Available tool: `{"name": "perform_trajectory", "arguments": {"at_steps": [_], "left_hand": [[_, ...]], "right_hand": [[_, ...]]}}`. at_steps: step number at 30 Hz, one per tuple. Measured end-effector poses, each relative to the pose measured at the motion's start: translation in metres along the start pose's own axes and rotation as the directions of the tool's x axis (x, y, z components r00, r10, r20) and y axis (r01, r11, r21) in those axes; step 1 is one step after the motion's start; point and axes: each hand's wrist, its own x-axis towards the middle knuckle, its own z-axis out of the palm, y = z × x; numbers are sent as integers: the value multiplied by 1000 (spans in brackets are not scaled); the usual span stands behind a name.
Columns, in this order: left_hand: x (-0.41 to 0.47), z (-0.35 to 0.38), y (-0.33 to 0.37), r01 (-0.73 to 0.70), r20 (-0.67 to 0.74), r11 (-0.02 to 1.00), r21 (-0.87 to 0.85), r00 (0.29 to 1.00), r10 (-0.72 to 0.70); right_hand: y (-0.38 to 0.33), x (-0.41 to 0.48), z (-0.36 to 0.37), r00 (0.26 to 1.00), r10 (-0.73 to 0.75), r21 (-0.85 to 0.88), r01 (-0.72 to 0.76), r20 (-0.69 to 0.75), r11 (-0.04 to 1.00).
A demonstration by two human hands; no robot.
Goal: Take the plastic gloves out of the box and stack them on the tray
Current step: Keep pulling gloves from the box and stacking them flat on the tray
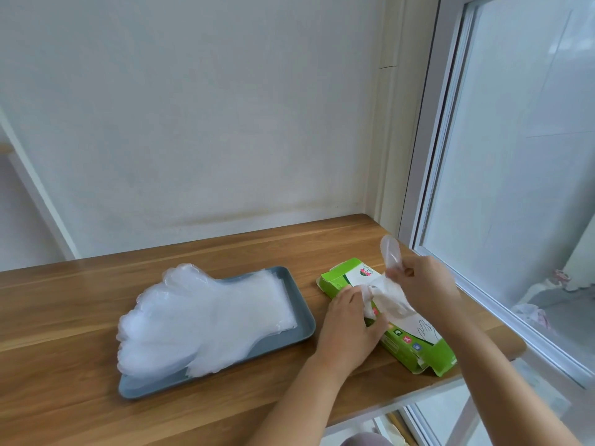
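Plastic glove [388,292] half out of box [407,344], my left hand [347,326] and right hand [425,284] pinching it; next, flat onto the tray [306,320].

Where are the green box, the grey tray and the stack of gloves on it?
green box [336,283], head view, on its green far end.
grey tray [304,326], head view, on the bare floor by its right rim.
stack of gloves [206,317], head view, on the palm area in the middle.
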Motion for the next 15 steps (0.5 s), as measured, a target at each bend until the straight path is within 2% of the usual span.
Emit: {"name": "perform_trajectory", "arguments": {"at_steps": [3, 5, 7, 9, 11, 13, 15], "left_hand": [[1, 2, 0, 20, 20, 1000, 9, 1000, -20], [0, 2, 0, 22, 22, 1000, 5, 1000, -22], [0, 1, -1, 20, 13, 998, -55, 1000, -20], [-3, -5, 1, 63, -3, 978, -198, 998, -65], [-9, -17, 11, 124, -43, 910, -396, 987, -154], [-16, -30, 21, 106, -129, 806, -582, 967, -220], [-25, -48, 32, 32, -208, 713, -701, 946, -247]], "right_hand": [[-11, 1, -13, 988, -93, 56, 101, -123, 993], [-19, 1, -30, 968, -132, 225, 180, -215, 957], [-30, -1, -53, 953, -174, 434, 270, -248, 860], [-39, -4, -75, 951, -269, 479, 310, -153, 822], [-43, -6, -87, 934, -357, 425, 311, 31, 850], [-45, -8, -91, 893, -406, 372, 317, 192, 872], [-52, -12, -93, 845, -456, 336, 359, 280, 871]]}}
